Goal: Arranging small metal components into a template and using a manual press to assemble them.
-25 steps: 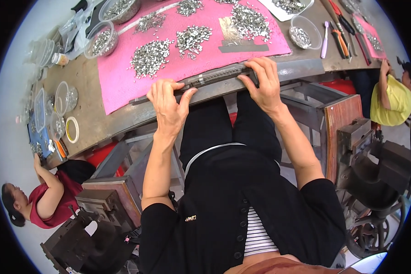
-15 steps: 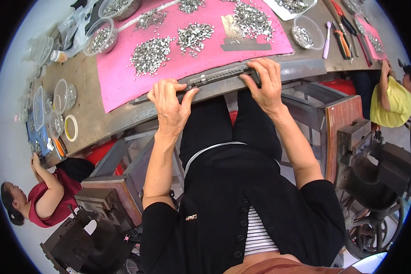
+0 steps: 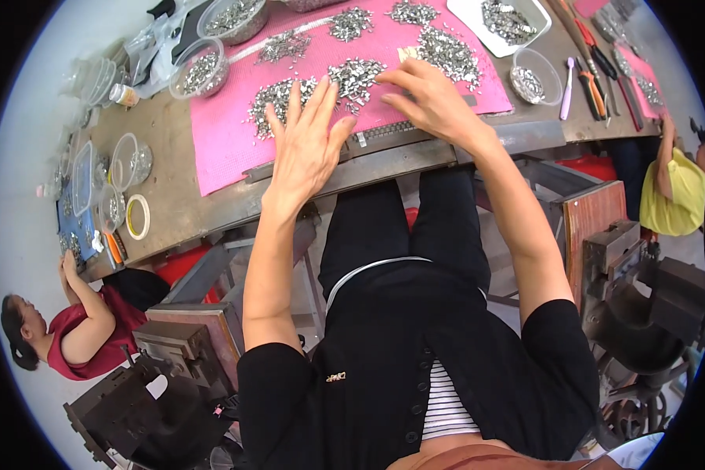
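Note:
My left hand (image 3: 307, 149) reaches over the table edge with fingers spread. Its fingertips lie over a pile of small silver metal pieces (image 3: 276, 100) on the pink mat (image 3: 219, 157). My right hand (image 3: 437, 102) is by a second pile of metal pieces (image 3: 358, 82), thumb and forefinger apart; nothing shows between them. Below both hands, a long narrow metal fixture (image 3: 384, 139) lies along the front edge, a row of small parts set in it. Part of it is hidden behind my hands. Whether the fingertips touch the pieces is hard to tell.
Clear tubs of metal pieces (image 3: 200, 74) stand at the back left, and a white tray (image 3: 478, 27) at the back right. Pliers (image 3: 589, 90) and a purple-handled tool (image 3: 567, 90) lie on the right. A tape roll (image 3: 138, 217) sits at left. People work at both sides.
Both hands have let go of the metal fixture and moved forward over the mat. My left fingers have spread out, and my right hand has shifted left toward the middle pile.

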`<state>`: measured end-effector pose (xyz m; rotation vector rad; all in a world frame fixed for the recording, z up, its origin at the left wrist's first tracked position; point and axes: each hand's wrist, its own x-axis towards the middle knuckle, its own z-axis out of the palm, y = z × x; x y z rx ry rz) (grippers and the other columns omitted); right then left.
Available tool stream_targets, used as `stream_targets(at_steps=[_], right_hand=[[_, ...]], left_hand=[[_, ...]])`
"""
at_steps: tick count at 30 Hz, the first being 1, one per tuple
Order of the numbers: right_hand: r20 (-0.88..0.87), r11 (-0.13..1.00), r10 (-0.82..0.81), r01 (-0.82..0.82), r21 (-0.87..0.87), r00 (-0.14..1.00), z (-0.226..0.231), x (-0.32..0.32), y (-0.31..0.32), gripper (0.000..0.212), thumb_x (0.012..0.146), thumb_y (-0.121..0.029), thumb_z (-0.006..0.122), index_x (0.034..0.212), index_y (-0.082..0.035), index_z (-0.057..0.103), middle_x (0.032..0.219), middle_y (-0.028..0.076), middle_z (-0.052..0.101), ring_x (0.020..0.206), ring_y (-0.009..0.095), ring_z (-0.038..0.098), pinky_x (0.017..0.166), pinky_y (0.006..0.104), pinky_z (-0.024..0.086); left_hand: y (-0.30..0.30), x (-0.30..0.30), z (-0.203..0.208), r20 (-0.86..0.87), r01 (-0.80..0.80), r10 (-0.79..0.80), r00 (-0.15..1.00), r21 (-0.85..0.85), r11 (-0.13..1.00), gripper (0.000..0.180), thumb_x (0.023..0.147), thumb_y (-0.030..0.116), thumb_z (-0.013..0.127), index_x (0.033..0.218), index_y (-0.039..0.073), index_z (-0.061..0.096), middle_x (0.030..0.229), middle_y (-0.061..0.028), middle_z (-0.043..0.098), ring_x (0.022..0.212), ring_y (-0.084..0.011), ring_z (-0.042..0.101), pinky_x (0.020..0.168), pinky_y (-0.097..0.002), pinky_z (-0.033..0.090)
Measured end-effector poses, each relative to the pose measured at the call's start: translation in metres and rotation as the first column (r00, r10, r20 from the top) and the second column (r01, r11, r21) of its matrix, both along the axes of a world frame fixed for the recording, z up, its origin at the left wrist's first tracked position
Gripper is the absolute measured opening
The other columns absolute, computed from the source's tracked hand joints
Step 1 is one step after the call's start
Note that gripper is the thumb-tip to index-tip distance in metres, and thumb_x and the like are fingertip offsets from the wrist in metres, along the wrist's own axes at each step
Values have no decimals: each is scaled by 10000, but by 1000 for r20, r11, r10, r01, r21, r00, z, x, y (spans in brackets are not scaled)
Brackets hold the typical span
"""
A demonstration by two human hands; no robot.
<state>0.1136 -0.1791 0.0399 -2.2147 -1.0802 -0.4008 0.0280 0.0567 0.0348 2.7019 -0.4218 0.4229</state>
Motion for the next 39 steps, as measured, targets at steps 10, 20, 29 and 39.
stream_targets(at_steps=[10, 20, 29, 39], right_hand=[[-70, 993, -24, 16, -114, 997, -7, 1, 21, 116, 880, -104, 672, 988, -63, 668, 901, 132, 611, 857, 333, 620, 777, 428, 496], [-153, 999, -38, 38, 1, 988, -1, -4, -3, 108, 884, -50, 675, 990, -29, 681, 906, 123, 617, 873, 317, 628, 765, 401, 502], [-144, 998, -50, 54, 21, 988, -3, -11, 1, 123, 883, -50, 679, 1006, -40, 691, 924, 119, 621, 876, 304, 630, 769, 392, 502], [-133, 1000, -17, 17, -3, 991, -11, -5, 11, 98, 852, -75, 716, 941, -37, 703, 865, 105, 650, 841, 299, 650, 758, 402, 513]], left_hand=[[15, -12, 5, -246, 118, -120, 962, -23, 993, 489, 1063, 443, 453, 1405, 128, 603, 1529, -35, 511, 1493, -474, 237, 1125, -781, 36], [21, 1, 4, 102, -63, 91, 991, -253, 965, 91, 875, 216, 752, 939, 153, 768, 941, 2, 718, 1035, -225, 592, 1055, -511, 278], [1, 11, 2, 64, -28, 36, 997, -121, 992, 104, 830, 239, 782, 900, 164, 762, 891, 17, 676, 995, -224, 577, 1017, -510, 281], [4, 19, -5, 104, -43, 48, 993, -56, 998, 88, 884, 210, 740, 905, 124, 735, 825, 3, 669, 899, -205, 594, 1018, -479, 309]])
